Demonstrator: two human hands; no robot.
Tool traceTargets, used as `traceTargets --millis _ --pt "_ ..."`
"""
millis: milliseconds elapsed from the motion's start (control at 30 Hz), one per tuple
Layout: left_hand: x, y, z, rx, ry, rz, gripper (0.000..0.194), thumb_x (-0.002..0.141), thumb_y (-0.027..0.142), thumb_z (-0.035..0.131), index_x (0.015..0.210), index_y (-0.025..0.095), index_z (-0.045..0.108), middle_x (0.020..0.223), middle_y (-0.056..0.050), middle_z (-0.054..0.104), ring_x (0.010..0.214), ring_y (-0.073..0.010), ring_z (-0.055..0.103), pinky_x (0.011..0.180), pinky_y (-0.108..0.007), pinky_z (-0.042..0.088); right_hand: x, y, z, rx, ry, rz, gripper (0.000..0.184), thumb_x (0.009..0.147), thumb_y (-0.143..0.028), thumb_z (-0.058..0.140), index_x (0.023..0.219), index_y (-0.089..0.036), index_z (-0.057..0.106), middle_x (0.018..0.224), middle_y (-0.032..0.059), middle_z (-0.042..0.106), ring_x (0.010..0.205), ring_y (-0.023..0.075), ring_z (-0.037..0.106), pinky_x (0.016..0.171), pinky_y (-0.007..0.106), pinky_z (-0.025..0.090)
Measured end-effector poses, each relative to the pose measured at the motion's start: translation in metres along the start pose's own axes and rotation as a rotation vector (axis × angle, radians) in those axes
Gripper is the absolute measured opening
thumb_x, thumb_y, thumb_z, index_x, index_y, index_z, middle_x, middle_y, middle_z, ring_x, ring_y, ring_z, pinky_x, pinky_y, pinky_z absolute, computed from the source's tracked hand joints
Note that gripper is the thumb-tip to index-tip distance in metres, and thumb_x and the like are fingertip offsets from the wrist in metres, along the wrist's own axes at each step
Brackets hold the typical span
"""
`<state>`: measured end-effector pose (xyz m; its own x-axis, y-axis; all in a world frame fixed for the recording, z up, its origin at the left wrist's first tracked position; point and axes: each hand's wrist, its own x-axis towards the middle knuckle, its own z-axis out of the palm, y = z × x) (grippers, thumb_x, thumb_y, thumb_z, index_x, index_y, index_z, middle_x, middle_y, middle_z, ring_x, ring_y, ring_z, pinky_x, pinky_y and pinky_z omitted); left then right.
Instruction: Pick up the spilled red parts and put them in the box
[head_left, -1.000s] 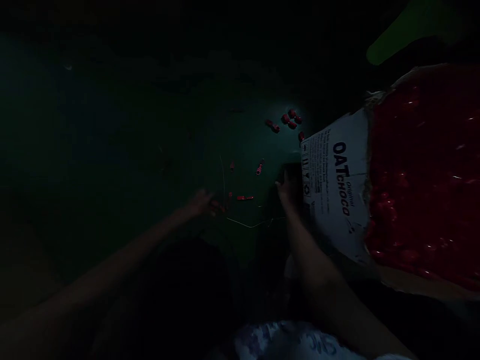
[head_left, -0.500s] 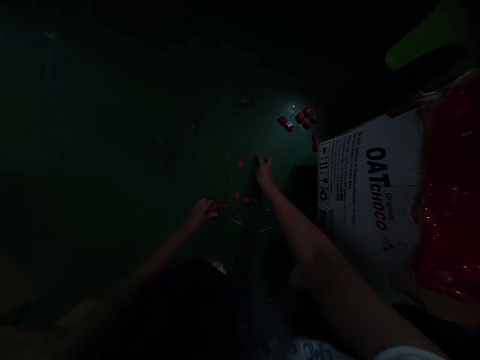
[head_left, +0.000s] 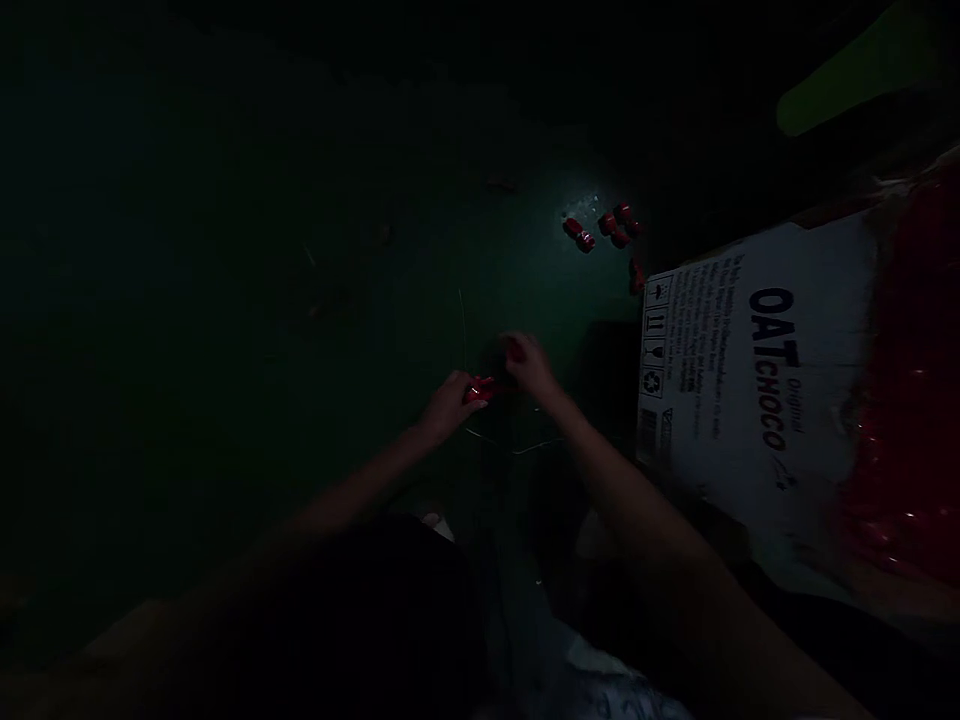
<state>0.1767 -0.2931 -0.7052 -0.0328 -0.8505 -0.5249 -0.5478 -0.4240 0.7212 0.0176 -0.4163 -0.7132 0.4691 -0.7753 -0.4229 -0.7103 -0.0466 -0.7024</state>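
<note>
Left hand (head_left: pixel 448 404): fingers pinched on small red piece (head_left: pixel 480 390), low over dark green surface (head_left: pixel 225 350). Right hand (head_left: pixel 529 362): just beside, fingertips closed on another red bit (head_left: pixel 514 352). Loose red pieces (head_left: pixel 604 230) farther off, near cardboard box (head_left: pixel 720 360). Lighting dim.

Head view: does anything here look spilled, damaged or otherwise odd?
Yes. The cardboard box printed OAT CHOCO lies tilted with a ragged, torn edge, red pieces filling it. A few loose red pieces lie scattered on the dark green surface beyond the left hand and right hand. The frame is very dark.
</note>
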Motion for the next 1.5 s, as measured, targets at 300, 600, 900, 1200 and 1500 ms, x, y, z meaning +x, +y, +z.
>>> traceTargets --millis 300,600,900,1200,1500 --pt "0.016 0.003 0.010 0.042 -0.087 -0.034 0.022 0.081 0.029 0.055 0.099 0.017 0.050 0.102 -0.009 0.060 0.092 -0.0237 0.058 0.080 -0.034 0.045 -0.074 0.000 0.065 0.233 0.117 0.260 0.057 0.080 -0.010 0.049 0.136 -0.022 0.047 0.117 0.0106 0.050 0.100 0.0194 0.055 0.094 0.035 0.046" --pt "0.037 -0.007 0.020 -0.662 -0.073 -0.323 0.049 0.055 0.038 0.069 0.094 0.021 0.044 0.095 -0.003 0.059 0.081 -0.0210 0.061 0.059 -0.029 0.051 -0.035 0.022 0.079 0.862 0.190 0.258 0.054 0.053 -0.013 0.068 0.106 -0.022 0.059 0.109 0.0043 0.058 0.103 0.0222 0.059 0.099 0.038 0.045" --pt "0.029 0.123 -0.024 -0.641 -0.032 -0.169 0.040 0.056 0.028 0.068 0.089 0.019 0.048 0.096 -0.004 0.063 0.094 -0.0209 0.061 0.086 -0.034 0.048 -0.067 -0.043 -0.035 1.109 0.293 0.231 0.067 0.052 -0.027 0.076 0.116 -0.025 0.054 0.127 0.0075 0.054 0.117 0.0257 0.054 0.106 0.042 0.041" --pt "-0.026 0.429 -0.038 -0.815 -0.247 0.180 0.059 0.078 0.023 0.060 0.135 0.021 0.048 0.114 -0.009 0.066 0.088 -0.0186 0.065 0.079 -0.032 0.054 -0.212 -0.142 -0.329 0.109 0.779 0.157 0.059 0.080 -0.030 0.060 0.137 -0.032 0.046 0.138 0.0063 0.045 0.128 0.0229 0.044 0.109 0.046 0.035" --pt "-0.097 0.451 -0.073 -0.767 -0.168 -0.085 0.062 0.075 0.006 0.054 0.136 0.015 0.047 0.143 -0.012 0.045 0.132 -0.0214 0.042 0.111 -0.039 0.036 -0.264 -0.217 -0.363 0.108 0.745 0.392 0.044 0.078 -0.039 0.056 0.118 -0.024 0.061 0.129 0.0105 0.054 0.122 0.0244 0.050 0.106 0.048 0.037"
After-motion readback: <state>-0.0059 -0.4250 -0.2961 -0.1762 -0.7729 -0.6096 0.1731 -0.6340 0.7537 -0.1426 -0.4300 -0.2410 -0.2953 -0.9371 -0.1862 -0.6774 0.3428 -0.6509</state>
